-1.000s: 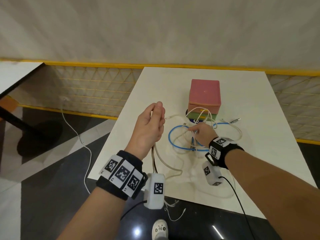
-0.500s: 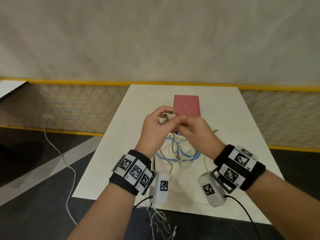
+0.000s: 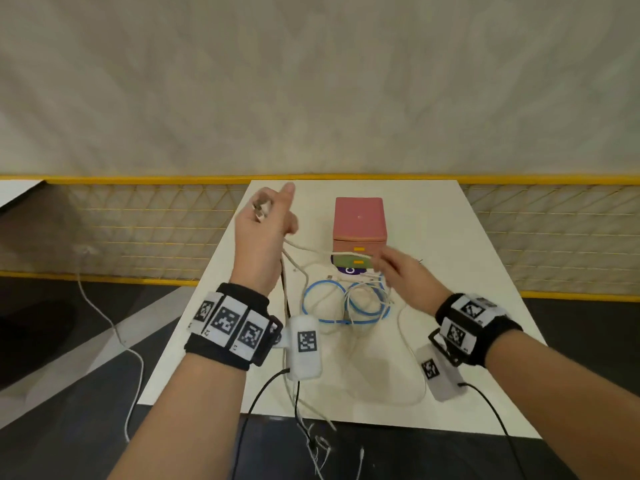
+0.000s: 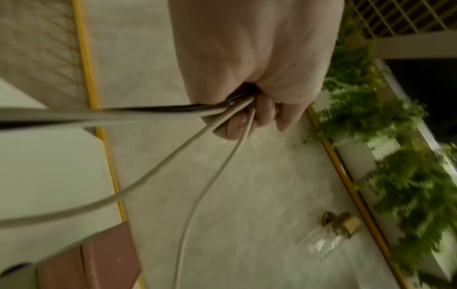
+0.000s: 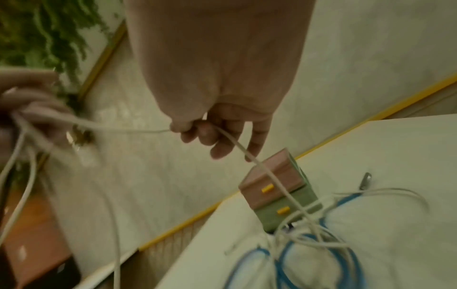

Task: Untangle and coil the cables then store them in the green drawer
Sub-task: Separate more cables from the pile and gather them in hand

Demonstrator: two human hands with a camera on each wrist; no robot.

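Note:
My left hand (image 3: pixel 272 211) is raised over the table's left side and grips a bundle of white cables (image 4: pixel 237 106) with a connector end (image 3: pixel 259 210) sticking out at the top. A white cable (image 3: pixel 311 250) runs from it to my right hand (image 3: pixel 384 268), which pinches it (image 5: pixel 197 127) just in front of the green drawer (image 3: pixel 350 261). The drawer is closed, under a pink drawer box (image 3: pixel 359 218). A blue cable (image 3: pixel 346 304) lies looped on the table, tangled with more white cables (image 5: pixel 319 230).
The white table (image 3: pixel 467 271) is bordered by a yellow mesh fence (image 3: pixel 156 230). A metal plug end (image 3: pixel 419 261) lies right of the box. Cable ends hang over the table's near edge (image 3: pixel 322 445). Another white cable (image 3: pixel 104 323) trails on the dark floor at left.
The hands were together in front of the box; now my left hand has lifted up and left with the bundle, and my right hand has slid right and down along the white cable.

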